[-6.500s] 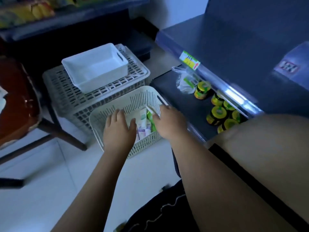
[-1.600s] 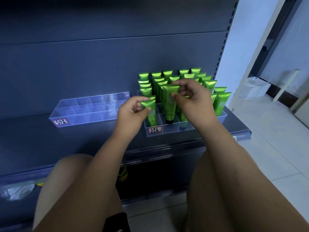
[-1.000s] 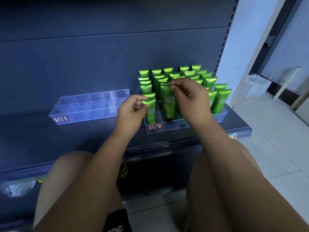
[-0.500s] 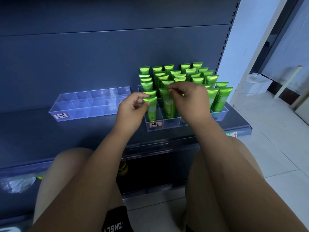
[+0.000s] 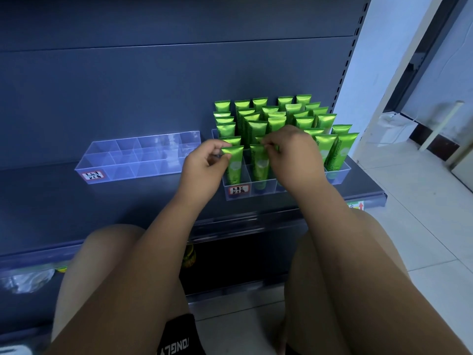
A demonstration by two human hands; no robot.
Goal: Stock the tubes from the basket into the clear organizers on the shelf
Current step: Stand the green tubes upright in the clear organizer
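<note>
Obs, centre of frame: left hand point(image 5: 204, 162) pinches the flat crimped top edge of a green tube point(image 5: 234, 166) between thumb and forefinger; the other fingers are loosely curled and hold nothing else

Right hand point(image 5: 294, 155) likewise pinches the top of the neighbouring tube point(image 5: 259, 163), fingertips closed on the crimp; the back of the hand hides part of the contact, so exact finger placement is not readable

Both tubes stand cap-down and near upright in the front row of the filled organizer point(image 5: 263, 192), right of centre. The first is in the front-left compartment, above the handwritten label point(image 5: 236, 190); the second is in the compartment just to its right. Each tube hangs directly below its grip, body inside the clear walls; whether the caps touch the floor I cannot tell

The rows behind are packed with the same green tubes. The empty organizer point(image 5: 138, 157) sits left of centre on the same shelf point(image 5: 51, 201), well apart from both hands. Basket not in view

Handling (judgement): tubes look light, soft-walled and glossy; squeezing the body would likely dent it and the film could slip. The crimp is the stiff, flat part, so the best hold; the cap end probably keeps the tube plumb. Dividers are thin: lower straight, or a cap may catch an edge and tip the neighbours
</note>
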